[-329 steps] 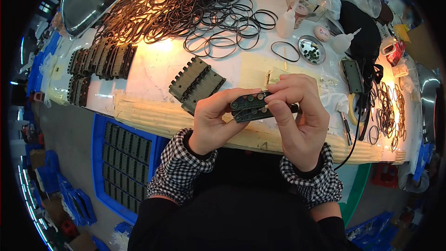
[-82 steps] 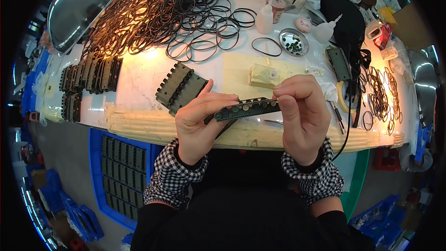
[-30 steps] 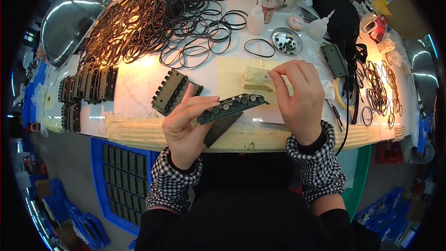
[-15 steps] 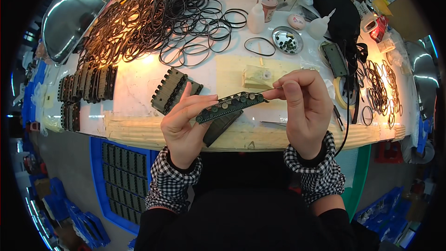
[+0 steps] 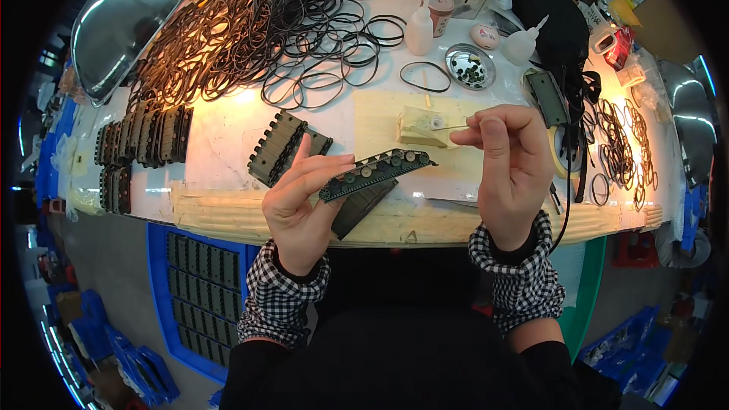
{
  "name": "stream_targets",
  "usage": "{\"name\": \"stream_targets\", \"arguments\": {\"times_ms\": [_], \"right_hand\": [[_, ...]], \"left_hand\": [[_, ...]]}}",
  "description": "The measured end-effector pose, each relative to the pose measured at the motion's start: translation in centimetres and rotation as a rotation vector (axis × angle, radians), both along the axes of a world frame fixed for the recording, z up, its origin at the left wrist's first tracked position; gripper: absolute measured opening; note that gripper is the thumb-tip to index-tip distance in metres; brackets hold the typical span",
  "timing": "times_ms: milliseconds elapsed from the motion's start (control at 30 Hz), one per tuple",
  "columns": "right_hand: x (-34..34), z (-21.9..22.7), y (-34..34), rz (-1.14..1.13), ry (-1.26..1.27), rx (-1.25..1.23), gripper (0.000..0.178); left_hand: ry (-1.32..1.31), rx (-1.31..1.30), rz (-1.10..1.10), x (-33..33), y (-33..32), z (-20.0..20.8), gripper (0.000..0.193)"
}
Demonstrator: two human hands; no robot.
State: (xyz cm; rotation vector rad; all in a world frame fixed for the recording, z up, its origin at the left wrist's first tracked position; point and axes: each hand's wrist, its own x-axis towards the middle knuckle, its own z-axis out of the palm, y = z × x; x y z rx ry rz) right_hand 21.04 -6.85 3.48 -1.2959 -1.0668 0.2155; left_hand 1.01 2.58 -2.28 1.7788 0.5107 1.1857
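My left hand is closed on a dark green toy tank hull, tilted with its right end higher. Small road wheels and a black track run along the side that shows. My right hand, apart from the hull, pinches a thin needle-like stick between thumb and forefinger. Its tip points left, close to a small block wrapped in pale yellow tape. Behind my left hand, more green hulls lie on the table.
A tangle of black rubber loops covers the back left. Rows of tank hulls stand at the left. A metal dish of small dark parts, white squeeze bottles and a black cable are right of centre. A blue crate holds hulls below.
My right hand has moved right with the thin stick, away from the hull's right end. My left hand and the hull have hardly moved.
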Motion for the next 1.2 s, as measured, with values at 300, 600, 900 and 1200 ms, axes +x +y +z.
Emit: {"name": "stream_targets", "arguments": {"times_ms": [300, 600, 900, 1200], "right_hand": [[1.8, -1.1, 1.3, -0.168, -0.68, -0.21, 0.007], [2.1, 0.1, 1.3, -0.262, -0.755, -0.147, 0.009], [0.5, 1.3, 0.3, -0.068, -0.831, 0.007, 0.042], [4.0, 5.0, -6.7, -0.124, -0.611, 0.003, 0.038]], "left_hand": [[-0.002, -0.013, 0.015, -0.3, 0.0, 0.2, 0.02], [-0.287, -0.415, 0.036, -0.7, -1.0, 0.2, 0.017], [-0.446, -0.865, -0.096, -1.9, -1.6, 2.0, 0.02], [-0.695, -1.28, -0.431, -1.8, -2.2, 1.9, 0.03]]}}
